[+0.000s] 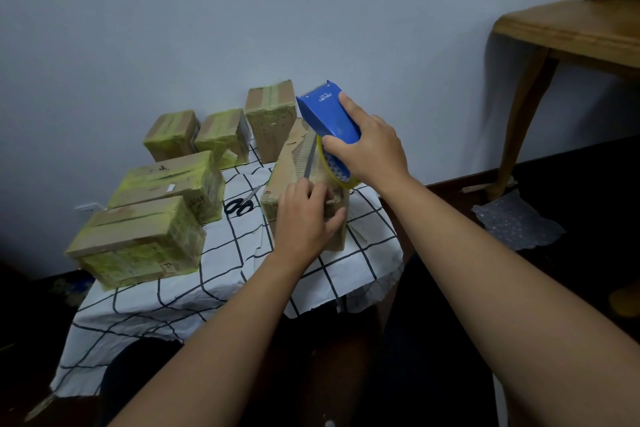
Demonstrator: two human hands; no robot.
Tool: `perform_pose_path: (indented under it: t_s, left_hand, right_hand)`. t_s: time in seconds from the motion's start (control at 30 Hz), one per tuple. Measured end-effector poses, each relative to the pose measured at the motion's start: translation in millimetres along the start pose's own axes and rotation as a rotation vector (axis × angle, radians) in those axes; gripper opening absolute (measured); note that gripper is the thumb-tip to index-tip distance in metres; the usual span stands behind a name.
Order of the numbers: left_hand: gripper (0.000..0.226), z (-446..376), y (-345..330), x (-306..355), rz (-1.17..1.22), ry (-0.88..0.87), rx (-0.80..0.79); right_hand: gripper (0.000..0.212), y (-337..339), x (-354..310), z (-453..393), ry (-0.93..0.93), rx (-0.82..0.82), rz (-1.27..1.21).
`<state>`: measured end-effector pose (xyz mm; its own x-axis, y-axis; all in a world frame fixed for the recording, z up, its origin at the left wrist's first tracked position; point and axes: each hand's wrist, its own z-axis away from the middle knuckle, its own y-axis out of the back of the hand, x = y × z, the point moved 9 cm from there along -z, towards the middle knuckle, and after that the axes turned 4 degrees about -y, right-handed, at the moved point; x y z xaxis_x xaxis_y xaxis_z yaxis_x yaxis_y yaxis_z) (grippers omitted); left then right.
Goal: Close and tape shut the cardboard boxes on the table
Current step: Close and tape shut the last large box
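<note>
- The step in hand looks like taping the last box: a long brown cardboard box (294, 163) lies at the right of the small desk (214, 291) with the black-gridded white cloth, its top seam running away from the person.
- The right hand (372, 149) grasps a blue plastic tape dispenser (329, 114) with a yellow-rimmed tape roll (337, 166), tilted over the far part of the seam.
- The left hand (304, 218) pinches something at the near end of the box top, probably the tape's free end (the strip itself is too blurred to be sure).
- Next move, as I judge it: hold the near end pressed down while the dispenser draws the strip along the seam to the far edge, then tear it off.
- Six cardboard boxes wrapped in yellowish tape (162, 215) crowd the left and back of the desk, seemingly done.
- Black-handled scissors (240, 204) lie just beside the long box on its left, so little room there.
- The box's right side sits near the desk's right edge; beyond it is open floor, with a wooden side table (571, 31) well apart.
</note>
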<state>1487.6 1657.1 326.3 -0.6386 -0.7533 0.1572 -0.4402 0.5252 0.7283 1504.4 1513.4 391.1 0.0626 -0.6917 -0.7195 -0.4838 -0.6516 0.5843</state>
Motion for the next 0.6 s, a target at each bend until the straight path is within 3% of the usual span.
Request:
perform_pose_path:
  t_s: [0.27,0.6]
  left_hand:
    - [0.029,-0.2,-8.5,6.5,-0.068,0.098,0.03]
    - [0.032,3.7,-6.6,11.5,-0.137,0.075,0.049]
  right_hand:
    - [0.073,0.3,-1.4,1.5,0.005,-0.001,0.004]
    - [0.072,1.9,-6.2,3.6,0.006,0.003,0.02]
